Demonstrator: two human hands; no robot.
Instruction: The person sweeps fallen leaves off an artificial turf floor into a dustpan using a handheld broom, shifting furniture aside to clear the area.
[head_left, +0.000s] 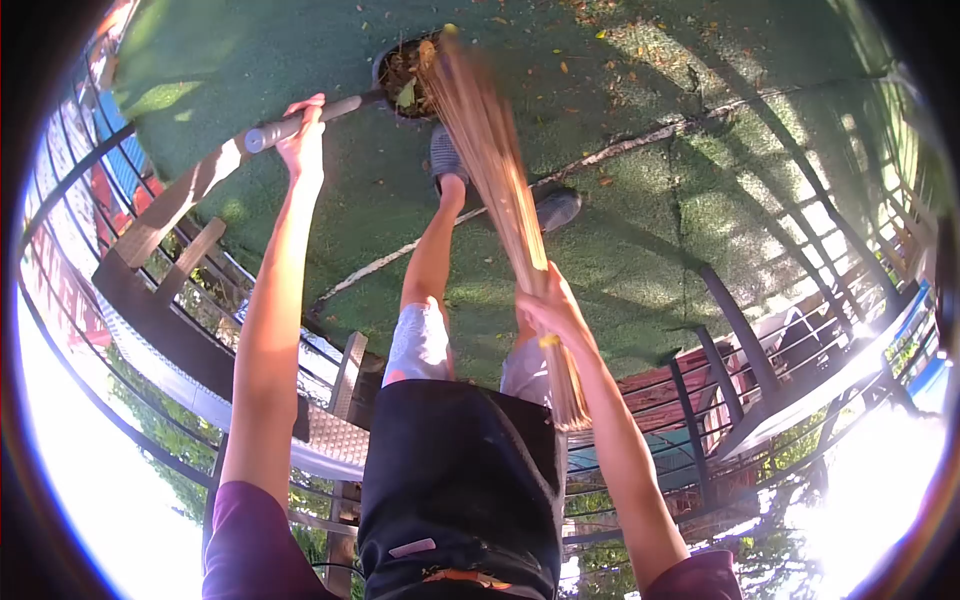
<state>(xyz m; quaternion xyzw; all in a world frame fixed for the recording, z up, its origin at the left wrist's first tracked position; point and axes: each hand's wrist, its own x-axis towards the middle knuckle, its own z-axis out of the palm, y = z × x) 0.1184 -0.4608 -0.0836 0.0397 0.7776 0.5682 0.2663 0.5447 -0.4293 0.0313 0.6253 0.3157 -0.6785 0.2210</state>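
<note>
My left hand (303, 137) is closed round the grey tubular handle (345, 107) of a dustpan. Dry leaves (408, 88) fill the dustpan, whose dark rim (380, 72) shows at its left side. My right hand (552, 305) grips a stick broom (505, 190) near its bound end. The broom slants up and to the left, and its blurred bristle tips lie over the right side of the dustpan. Part of the right hand's fingers is hidden behind the broom.
Loose leaves (605, 180) lie scattered on the green floor covering (640, 260). A seam (620, 148) crosses the floor. My shoes (557, 208) stand beside the broom. Metal railings (690, 420) and a bench-like board (150, 300) curve round the edges.
</note>
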